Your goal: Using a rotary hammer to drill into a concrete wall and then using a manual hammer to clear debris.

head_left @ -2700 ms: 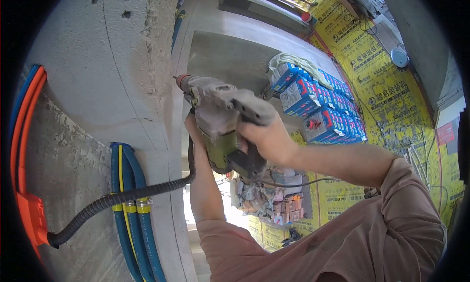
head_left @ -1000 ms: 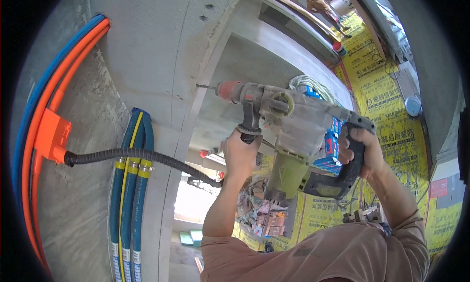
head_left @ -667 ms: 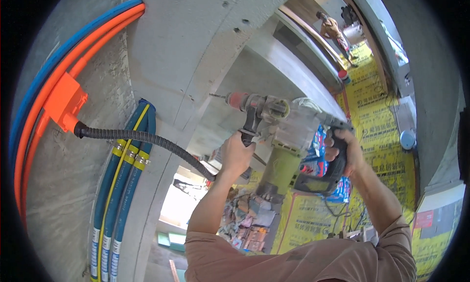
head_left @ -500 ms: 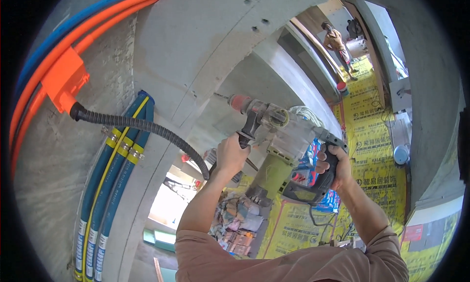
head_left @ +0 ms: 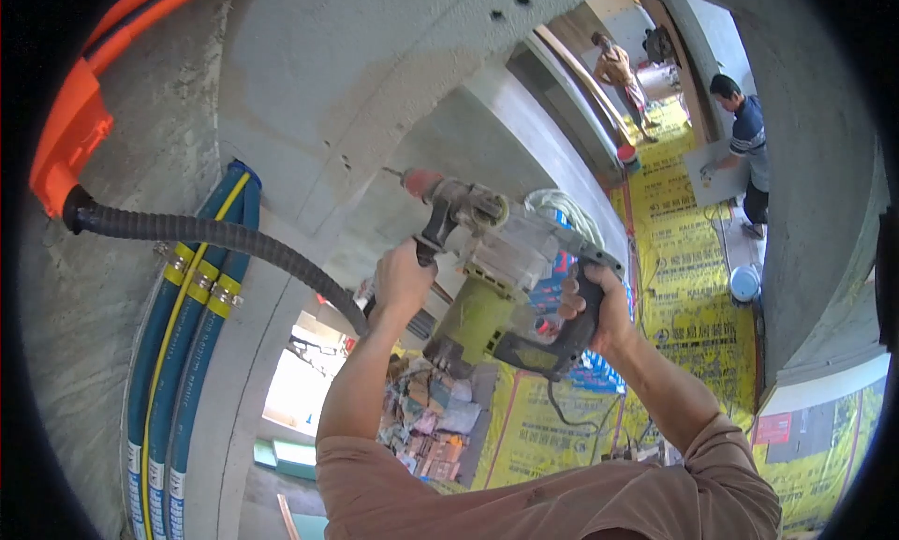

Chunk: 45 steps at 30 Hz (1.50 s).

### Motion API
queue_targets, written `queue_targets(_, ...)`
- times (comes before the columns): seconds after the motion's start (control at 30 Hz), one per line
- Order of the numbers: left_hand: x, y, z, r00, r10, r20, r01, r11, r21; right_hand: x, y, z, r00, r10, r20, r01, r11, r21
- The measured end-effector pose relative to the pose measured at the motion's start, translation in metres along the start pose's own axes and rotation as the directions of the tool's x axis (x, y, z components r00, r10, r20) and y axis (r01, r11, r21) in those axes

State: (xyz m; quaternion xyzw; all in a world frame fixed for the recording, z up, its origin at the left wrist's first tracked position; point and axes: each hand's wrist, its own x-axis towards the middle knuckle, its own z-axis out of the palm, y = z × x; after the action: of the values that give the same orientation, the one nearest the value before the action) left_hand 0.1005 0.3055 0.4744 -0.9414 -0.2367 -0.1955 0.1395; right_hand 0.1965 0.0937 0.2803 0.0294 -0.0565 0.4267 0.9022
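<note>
grey concrete overhead, drill raised to it

bare concrete [head_left: 309,100] fills the upper left of the view, with an orange conduit box [head_left: 67,137] at far left, a black corrugated hose [head_left: 206,236] running from it toward the middle, and a bundle of blue hoses [head_left: 178,353] dropping down beside them. yellow floor sheeting [head_left: 693,287] covers the floor to the right, where two other people stand far off near a doorway.

both forearms rise from the lower edge, elbows bent, lifting a rotary hammer drill [head_left: 496,278] with a grey-and-green body. the left hand [head_left: 403,282] is wrapped shut around the black side handle just behind the chuck, wrist straight, thumb toward the camera. the right hand [head_left: 599,306] grips the rear handle closed, fingers curled round it. the drill sits at centre, angled up and to the left, its bit tip [head_left: 391,172] at or just short of the concrete; contact is too small to tell.
</note>
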Motion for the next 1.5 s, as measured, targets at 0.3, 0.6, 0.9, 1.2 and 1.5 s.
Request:
queue_targets(0.3,0.026,-0.026,0.013,1.000,-0.011,-0.016,0.011,1.000,0.009,0.034,0.012,0.008,0.999,0.037,0.004,-0.037,0.999,0.038)
queue_targets(0.6,0.053,-0.041,0.023,0.999,-0.018,-0.039,0.017,1.000,-0.007,0.072,0.012,0.017,0.997,0.062,0.051,-0.065,0.996,0.064)
queue_targets(0.9,0.064,-0.051,0.034,0.995,-0.094,0.020,0.093,0.995,0.038,0.084,0.014,0.021,0.995,0.098,0.031,-0.100,0.992,0.078)
queue_targets(1.2,0.073,-0.057,0.040,0.998,-0.064,0.007,0.063,0.990,0.125,0.101,0.027,0.015,0.995,0.089,0.037,-0.093,0.990,0.108)
queue_targets(1.5,0.083,-0.074,0.038,1.000,0.012,0.009,-0.013,0.994,0.112,0.116,0.025,0.032,0.997,0.058,-0.055,-0.057,0.998,0.016)
